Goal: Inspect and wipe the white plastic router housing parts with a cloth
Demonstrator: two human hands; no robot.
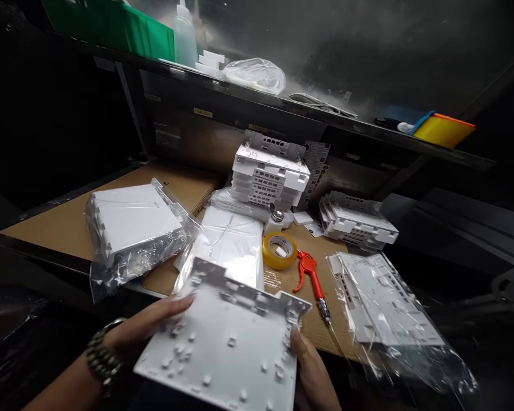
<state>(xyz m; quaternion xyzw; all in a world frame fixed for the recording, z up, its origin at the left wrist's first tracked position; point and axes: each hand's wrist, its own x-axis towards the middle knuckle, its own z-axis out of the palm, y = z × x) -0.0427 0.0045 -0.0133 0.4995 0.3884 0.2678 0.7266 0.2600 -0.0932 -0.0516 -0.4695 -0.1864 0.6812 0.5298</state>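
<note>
A white plastic panel [223, 342] with small raised posts and an upright slotted edge is tilted at the bottom centre, held between both hands. My left hand [149, 319], with a beaded bracelet on the wrist, grips its left side, thumb on the panel's face. On the right side my right hand [310, 365] is closed round the edge, its lower fingers hidden behind the panel. Just beyond the panel lie clear plastic bags [229, 240], a yellow tape roll [279, 250] and a red air gun [309, 268].
Bagged white parts lie at left [137, 217] and right [389, 302]. Two stacks of white parts [269, 177] [357, 220] stand behind, near a metal-capped bottle [275, 220]. A shelf [240, 91] crosses above, holding a green bin [111, 28] and a yellow container [445, 130].
</note>
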